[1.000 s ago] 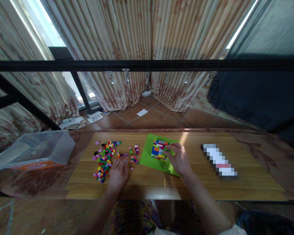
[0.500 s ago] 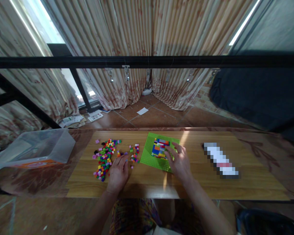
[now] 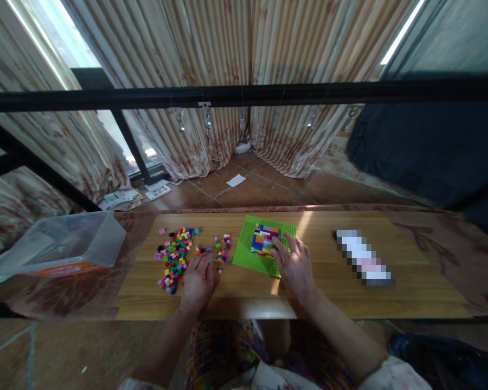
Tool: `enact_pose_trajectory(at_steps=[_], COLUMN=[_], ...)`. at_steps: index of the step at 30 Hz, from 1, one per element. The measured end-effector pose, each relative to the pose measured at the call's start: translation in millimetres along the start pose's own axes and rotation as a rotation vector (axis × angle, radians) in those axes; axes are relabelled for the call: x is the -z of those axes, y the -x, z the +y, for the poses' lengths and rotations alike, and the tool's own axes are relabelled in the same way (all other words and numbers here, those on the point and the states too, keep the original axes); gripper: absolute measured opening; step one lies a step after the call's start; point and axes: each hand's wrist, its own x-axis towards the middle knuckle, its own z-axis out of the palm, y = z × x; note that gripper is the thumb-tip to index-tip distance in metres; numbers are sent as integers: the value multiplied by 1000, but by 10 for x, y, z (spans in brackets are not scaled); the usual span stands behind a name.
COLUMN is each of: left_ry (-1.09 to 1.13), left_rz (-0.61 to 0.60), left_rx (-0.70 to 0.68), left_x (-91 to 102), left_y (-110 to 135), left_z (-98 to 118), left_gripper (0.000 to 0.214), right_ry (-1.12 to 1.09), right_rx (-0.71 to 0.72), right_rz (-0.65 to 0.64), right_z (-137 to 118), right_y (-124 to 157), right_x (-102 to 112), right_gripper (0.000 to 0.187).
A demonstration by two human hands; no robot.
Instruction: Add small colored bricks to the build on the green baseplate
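A green baseplate (image 3: 248, 254) lies on the wooden table with a small multicoloured brick build (image 3: 264, 239) on it. My right hand (image 3: 295, 266) rests on the plate's right part, fingers spread, index fingertip at the build's lower right corner. My left hand (image 3: 197, 280) lies flat on the table between a big pile of small coloured bricks (image 3: 175, 255) and a smaller cluster of bricks (image 3: 223, 249). Its fingertips touch a few loose bricks, and it holds nothing that I can see.
A clear plastic bin (image 3: 61, 244) lies tipped at the table's left end. A blurred white object (image 3: 361, 257) sits to the right of the plate. A black rail (image 3: 244, 95) crosses above; curtains and a tiled floor lie beyond the table (image 3: 248, 303).
My right hand lifted off the build, where its fingers had pressed, and drew back with fingers spread. The left hand barely moved. The view shifted slightly downward.
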Motion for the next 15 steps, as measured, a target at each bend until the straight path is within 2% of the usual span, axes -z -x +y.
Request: enact_pose_trajectory(at_steps=[4, 8, 13, 15], left_ry=[62, 131, 195, 212], left_rz=[18, 43, 109, 117], left_rx=[40, 61, 98, 115], left_x=[48, 136, 202, 201], left_y=[-9, -13, 8, 35], left_z=[28, 81, 154, 180], left_gripper=[30, 29, 28, 27], right_ry=[-32, -188, -400, -455], right_rx=[13, 4, -190, -217], right_rz=[-3, 45, 212, 227], right_z=[8, 56, 109, 71], right_y=[-15, -42, 50, 155], right_x=[8, 49, 114, 117], right_gripper=[31, 36, 38, 35])
